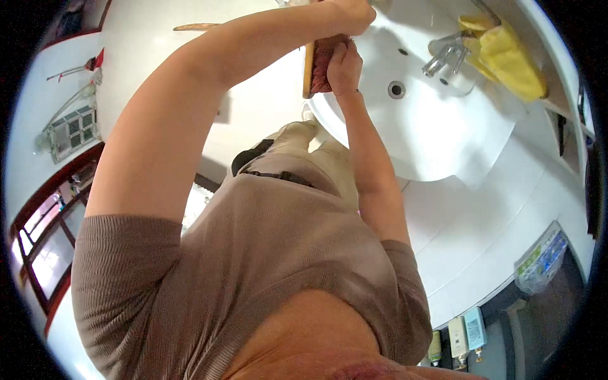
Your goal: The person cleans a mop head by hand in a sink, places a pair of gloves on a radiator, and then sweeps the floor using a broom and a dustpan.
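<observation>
My right hand is closed on a reddish-brown cloth at the left rim of the white washbasin. A narrow yellowish wooden edge runs along the cloth's left side; what it belongs to is hidden by my left forearm. My left hand is curled at the top edge, just above the cloth. Its fingers are partly cut off, so what it grips cannot be made out. Beyond my left forearm the tip of a thin wooden piece shows.
A metal faucet stands at the basin's far right, beside a draped yellow cloth or glove. The drain is uncovered. Pump bottles and a plastic packet are at lower right. A window is at left.
</observation>
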`<control>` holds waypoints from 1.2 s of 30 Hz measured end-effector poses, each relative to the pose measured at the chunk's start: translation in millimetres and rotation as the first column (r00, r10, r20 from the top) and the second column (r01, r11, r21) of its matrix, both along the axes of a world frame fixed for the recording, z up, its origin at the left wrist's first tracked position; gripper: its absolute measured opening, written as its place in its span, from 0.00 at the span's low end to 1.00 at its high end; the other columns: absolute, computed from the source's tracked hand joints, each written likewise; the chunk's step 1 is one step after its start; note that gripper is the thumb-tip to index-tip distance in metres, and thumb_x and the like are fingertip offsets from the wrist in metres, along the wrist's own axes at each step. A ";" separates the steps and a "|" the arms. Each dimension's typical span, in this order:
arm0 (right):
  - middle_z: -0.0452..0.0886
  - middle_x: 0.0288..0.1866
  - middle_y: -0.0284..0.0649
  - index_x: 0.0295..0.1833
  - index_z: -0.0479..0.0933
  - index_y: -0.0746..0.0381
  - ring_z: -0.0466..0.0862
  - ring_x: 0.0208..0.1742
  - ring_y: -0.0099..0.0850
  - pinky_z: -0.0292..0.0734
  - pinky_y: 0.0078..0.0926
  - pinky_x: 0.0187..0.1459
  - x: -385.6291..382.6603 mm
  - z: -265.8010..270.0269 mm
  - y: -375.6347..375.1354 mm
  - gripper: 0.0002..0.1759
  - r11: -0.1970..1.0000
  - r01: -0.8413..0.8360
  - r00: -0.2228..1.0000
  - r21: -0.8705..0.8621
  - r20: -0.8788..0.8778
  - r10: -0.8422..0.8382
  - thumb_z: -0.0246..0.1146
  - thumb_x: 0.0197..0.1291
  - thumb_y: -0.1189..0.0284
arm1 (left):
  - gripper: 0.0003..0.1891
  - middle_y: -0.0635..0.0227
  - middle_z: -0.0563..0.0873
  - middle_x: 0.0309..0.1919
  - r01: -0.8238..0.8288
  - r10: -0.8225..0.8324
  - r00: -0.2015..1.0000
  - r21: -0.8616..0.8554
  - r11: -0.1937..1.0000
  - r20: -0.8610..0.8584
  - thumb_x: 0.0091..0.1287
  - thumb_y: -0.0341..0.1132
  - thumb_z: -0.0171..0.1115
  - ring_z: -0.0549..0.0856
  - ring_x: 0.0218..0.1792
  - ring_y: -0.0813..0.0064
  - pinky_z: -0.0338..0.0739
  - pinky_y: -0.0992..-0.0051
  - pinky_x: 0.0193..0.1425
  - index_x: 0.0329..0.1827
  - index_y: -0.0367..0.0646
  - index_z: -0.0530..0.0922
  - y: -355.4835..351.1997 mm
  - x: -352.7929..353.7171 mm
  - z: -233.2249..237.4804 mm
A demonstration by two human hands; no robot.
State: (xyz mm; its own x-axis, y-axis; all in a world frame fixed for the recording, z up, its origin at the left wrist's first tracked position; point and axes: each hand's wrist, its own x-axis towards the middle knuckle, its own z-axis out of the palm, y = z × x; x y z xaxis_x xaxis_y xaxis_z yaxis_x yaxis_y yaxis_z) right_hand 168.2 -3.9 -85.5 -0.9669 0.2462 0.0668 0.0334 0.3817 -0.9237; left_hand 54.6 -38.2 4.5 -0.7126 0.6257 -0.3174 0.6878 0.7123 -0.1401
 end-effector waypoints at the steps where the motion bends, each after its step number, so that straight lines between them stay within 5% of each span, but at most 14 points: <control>1: 0.79 0.34 0.59 0.43 0.70 0.67 0.78 0.36 0.58 0.73 0.51 0.39 -1.0 -4.1 1.8 0.16 0.998 -0.016 0.999 0.057 0.030 0.015 0.45 0.62 0.66 | 0.13 0.58 0.85 0.39 0.023 -0.023 0.999 0.009 1.000 0.026 0.57 0.36 0.52 0.84 0.40 0.63 0.76 0.63 0.42 0.37 0.42 0.83 0.2 -1.4 -1.5; 4: 0.78 0.35 0.59 0.43 0.70 0.68 0.77 0.37 0.58 0.72 0.51 0.38 -3.5 -7.3 1.9 0.15 0.993 0.000 0.999 0.117 -0.033 0.004 0.45 0.62 0.67 | 0.09 0.62 0.85 0.36 0.097 -0.092 0.994 0.073 0.993 -0.066 0.60 0.35 0.54 0.84 0.36 0.68 0.77 0.67 0.39 0.37 0.43 0.82 -5.0 -1.9 -15.3; 6: 0.78 0.36 0.60 0.45 0.70 0.68 0.77 0.38 0.59 0.71 0.52 0.38 -3.4 -4.4 2.7 0.15 0.991 -0.036 0.997 0.126 -0.069 0.045 0.45 0.62 0.68 | 0.13 0.61 0.85 0.37 -0.073 0.056 0.992 0.150 0.986 0.115 0.51 0.35 0.65 0.85 0.38 0.66 0.80 0.66 0.39 0.38 0.39 0.83 -3.2 -4.1 -10.5; 10: 0.78 0.37 0.62 0.45 0.72 0.72 0.77 0.41 0.57 0.72 0.43 0.41 -4.8 -6.9 6.0 0.16 0.987 -0.036 0.993 0.155 -0.101 0.052 0.46 0.63 0.71 | 0.10 0.59 0.85 0.37 0.018 -0.032 0.991 0.109 0.994 0.129 0.56 0.33 0.57 0.85 0.39 0.61 0.80 0.65 0.39 0.39 0.45 0.82 -5.9 -6.4 -3.1; 13: 0.78 0.44 0.56 0.50 0.70 0.72 0.78 0.43 0.48 0.71 0.37 0.47 -1.2 3.6 7.3 0.18 0.998 -0.030 0.995 -0.058 0.094 0.035 0.46 0.64 0.68 | 0.13 0.62 0.83 0.39 0.034 -0.014 0.998 0.316 0.948 -0.065 0.57 0.42 0.60 0.82 0.43 0.65 0.75 0.67 0.45 0.44 0.50 0.81 -16.3 6.4 8.6; 16: 0.77 0.47 0.53 0.52 0.69 0.72 0.76 0.46 0.42 0.69 0.34 0.50 -3.5 -4.6 8.7 0.19 0.999 -0.034 0.999 -0.022 -0.038 0.033 0.46 0.64 0.68 | 0.18 0.60 0.80 0.39 0.028 0.106 0.972 0.554 0.832 -0.208 0.54 0.46 0.62 0.79 0.46 0.66 0.72 0.69 0.48 0.45 0.50 0.79 -46.7 19.9 14.4; 20: 0.76 0.46 0.58 0.49 0.70 0.71 0.76 0.44 0.50 0.68 0.37 0.48 3.3 1.0 8.4 0.18 0.999 -0.010 0.998 0.051 0.057 0.007 0.47 0.64 0.67 | 0.20 0.53 0.77 0.45 -0.250 0.645 0.724 0.964 -0.085 0.245 0.52 0.42 0.62 0.74 0.51 0.56 0.68 0.67 0.56 0.46 0.41 0.75 -144.6 20.1 -40.4; 21: 0.76 0.42 0.58 0.47 0.69 0.73 0.75 0.42 0.49 0.68 0.38 0.48 2.7 -8.3 9.8 0.18 1.000 0.021 0.998 -0.015 0.058 -0.020 0.48 0.62 0.67 | 0.19 0.55 0.77 0.46 -0.250 0.817 0.531 0.963 -0.103 0.225 0.55 0.39 0.62 0.75 0.50 0.57 0.69 0.66 0.56 0.47 0.38 0.75 -170.9 19.5 -62.1; 24: 0.76 0.41 0.57 0.46 0.69 0.74 0.75 0.40 0.48 0.68 0.38 0.47 3.2 4.2 6.0 0.18 0.998 0.019 0.999 -0.059 0.044 -0.016 0.48 0.62 0.67 | 0.29 0.44 0.75 0.50 -0.414 0.707 0.071 0.666 -0.621 0.703 0.50 0.42 0.63 0.74 0.54 0.60 0.71 0.69 0.54 0.51 0.29 0.72 -247.8 12.2 -141.0; 25: 0.76 0.41 0.56 0.46 0.69 0.74 0.75 0.40 0.45 0.68 0.37 0.47 1.3 0.2 8.8 0.17 0.998 -0.014 0.999 -0.064 0.028 0.016 0.48 0.62 0.69 | 0.32 0.39 0.70 0.57 -0.571 0.419 0.040 0.365 -0.735 0.907 0.51 0.40 0.64 0.71 0.59 0.52 0.69 0.64 0.58 0.57 0.30 0.68 -271.1 19.4 -141.4; 28: 0.77 0.42 0.54 0.47 0.68 0.74 0.76 0.41 0.41 0.69 0.35 0.47 -0.8 -4.4 15.7 0.16 0.990 -0.040 0.988 -0.135 0.140 0.059 0.47 0.62 0.71 | 0.37 0.40 0.70 0.57 -0.483 0.089 -0.072 0.044 -0.875 0.993 0.52 0.42 0.64 0.75 0.54 0.51 0.69 0.55 0.56 0.62 0.31 0.61 -262.2 24.4 -141.7; 30: 0.78 0.44 0.52 0.48 0.69 0.74 0.76 0.42 0.39 0.69 0.34 0.48 -1.7 -10.4 21.5 0.16 0.990 -0.060 0.987 -0.124 0.143 0.078 0.48 0.61 0.72 | 0.36 0.46 0.72 0.55 -0.434 -0.089 -0.153 -0.148 -0.889 0.984 0.54 0.44 0.64 0.78 0.49 0.51 0.67 0.49 0.55 0.61 0.35 0.59 -259.9 12.9 -163.3; 34: 0.76 0.46 0.42 0.49 0.70 0.72 0.75 0.43 0.29 0.70 0.26 0.46 -1.5 -8.0 27.0 0.15 0.974 -0.107 0.976 -0.202 0.166 0.142 0.47 0.62 0.73 | 0.19 0.62 0.77 0.32 -0.238 -0.573 0.063 -0.545 -0.804 0.817 0.61 0.43 0.60 0.76 0.32 0.62 0.71 0.52 0.50 0.47 0.41 0.66 -246.2 -11.8 -181.4; 36: 0.77 0.46 0.54 0.49 0.69 0.74 0.76 0.45 0.43 0.67 0.34 0.51 -0.4 -9.1 30.5 0.18 0.993 -0.117 0.978 0.007 0.176 0.114 0.47 0.62 0.71 | 0.11 0.65 0.74 0.25 -0.083 -0.667 0.008 -0.665 -0.743 0.745 0.63 0.39 0.58 0.76 0.26 0.64 0.74 0.51 0.46 0.36 0.45 0.66 -248.2 -30.2 -213.0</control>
